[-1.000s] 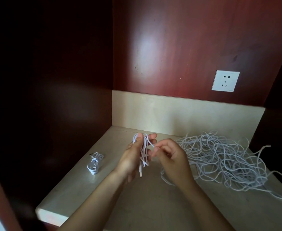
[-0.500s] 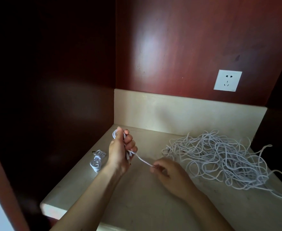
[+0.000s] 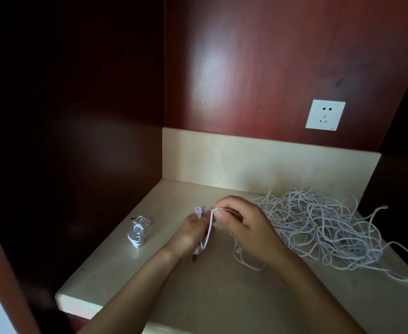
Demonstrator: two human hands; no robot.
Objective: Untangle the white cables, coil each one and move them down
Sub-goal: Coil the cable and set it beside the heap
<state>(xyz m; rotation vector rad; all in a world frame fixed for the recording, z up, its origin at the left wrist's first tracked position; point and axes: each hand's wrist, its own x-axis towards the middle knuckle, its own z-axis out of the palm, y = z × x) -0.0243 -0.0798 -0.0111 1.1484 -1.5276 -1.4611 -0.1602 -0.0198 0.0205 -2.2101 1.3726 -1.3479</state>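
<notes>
Coiling step: left hand grips cable above table centre; right hand pinches its loose strand. Tangle at 3 o'clock, coil at 9. Next, likely: cinch wrap, set down.

bare countertop in front, cable tangle right, coiled cable left

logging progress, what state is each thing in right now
coiled cable: wound and tied, lying untouched
cable in hand: looped into a bundle, not yet tied
cable pile: tangled
left hand: grips the looped bundle
right hand: pinches its loose strand
wall socket: nothing plugged in
</notes>
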